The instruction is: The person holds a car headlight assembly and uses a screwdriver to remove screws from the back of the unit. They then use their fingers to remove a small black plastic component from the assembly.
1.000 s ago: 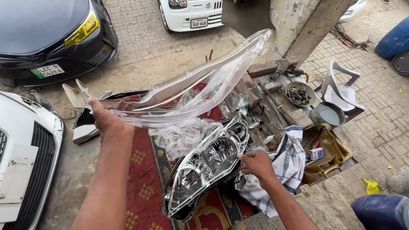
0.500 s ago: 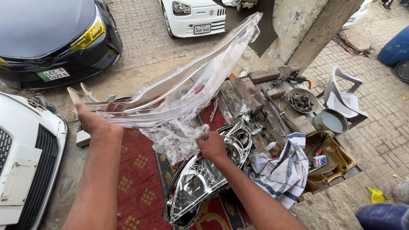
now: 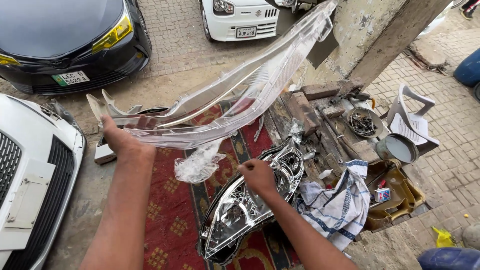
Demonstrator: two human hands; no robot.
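My left hand (image 3: 121,141) grips one end of a long clear headlight lens cover (image 3: 235,95) and holds it up in the air, its far end pointing up and right. A loose clear plastic film (image 3: 200,164) hangs under it. My right hand (image 3: 260,175) rests with closed fingers on the upper part of a chrome headlight housing (image 3: 235,215), which lies on a red patterned rug (image 3: 170,220).
A checked cloth (image 3: 340,207) lies right of the housing, beside a yellow tray (image 3: 400,200) and a metal bowl of parts (image 3: 364,121). A white car front (image 3: 30,180) sits left, a dark car (image 3: 65,40) and a white car (image 3: 240,20) beyond. A concrete pillar (image 3: 380,35) stands right.
My left hand has lifted the lens cover higher and away from the housing. My right hand has moved from the cloth side onto the top of the chrome housing.
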